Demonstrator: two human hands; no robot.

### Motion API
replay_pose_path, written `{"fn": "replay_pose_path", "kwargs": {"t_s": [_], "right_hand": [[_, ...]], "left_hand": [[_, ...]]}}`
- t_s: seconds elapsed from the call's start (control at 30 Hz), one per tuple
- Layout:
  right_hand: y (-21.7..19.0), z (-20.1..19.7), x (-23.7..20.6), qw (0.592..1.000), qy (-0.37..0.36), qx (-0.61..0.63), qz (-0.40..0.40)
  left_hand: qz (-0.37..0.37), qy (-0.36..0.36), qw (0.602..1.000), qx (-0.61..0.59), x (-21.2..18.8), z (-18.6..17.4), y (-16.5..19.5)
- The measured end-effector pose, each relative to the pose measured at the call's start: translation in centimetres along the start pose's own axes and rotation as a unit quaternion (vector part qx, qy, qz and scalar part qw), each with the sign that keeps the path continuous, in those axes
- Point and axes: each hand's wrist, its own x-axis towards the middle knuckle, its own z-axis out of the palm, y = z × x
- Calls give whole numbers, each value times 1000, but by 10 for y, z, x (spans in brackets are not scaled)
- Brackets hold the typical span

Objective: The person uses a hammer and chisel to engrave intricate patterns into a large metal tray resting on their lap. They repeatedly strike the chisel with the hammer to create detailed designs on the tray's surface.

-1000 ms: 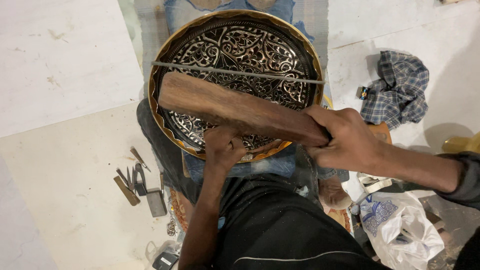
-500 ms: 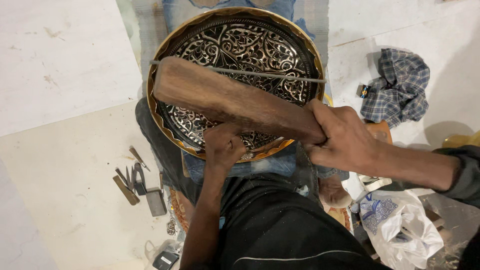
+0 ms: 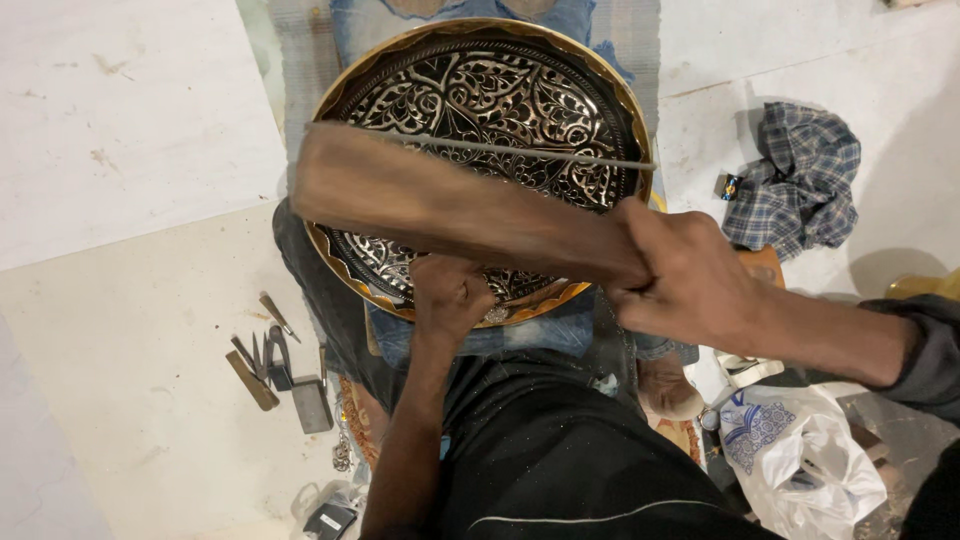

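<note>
Steel hand tools (image 3: pixel 272 362) lie on the pale floor (image 3: pixel 130 330) at lower left. Right of them, at centre, the left hand (image 3: pixel 452 297) rests on the lower rim of a round engraved brass tray (image 3: pixel 480 100), fingers curled together around something small I cannot make out. Across the tray's middle lies a blurred wooden mallet (image 3: pixel 450 205), gripped at right by the right hand (image 3: pixel 690 280), fingers wrapped tightly round its handle. Checked cloth (image 3: pixel 795 175) sits at upper right.

Bright overhead light, motion-blurred wooden mallet (image 3: pixel 450 205)
</note>
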Motion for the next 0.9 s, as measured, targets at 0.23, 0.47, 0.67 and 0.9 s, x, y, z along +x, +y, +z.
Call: {"fn": "replay_pose_path", "kwargs": {"t_s": [0.23,0.47,0.67,0.9], "right_hand": [[6,3,4,987,-104,-74,102],[8,15,-1,998,-7,1,70],[1,2,-3,993,21,107,34],[0,-7,4,982,-84,-166,-11]], "left_hand": [[-15,17,1000,-8,5,2,5],[20,4,999,-26,7,0,4],[9,-1,1000,-16,3,0,5],[41,25,999,-23,2,7,1]]}}
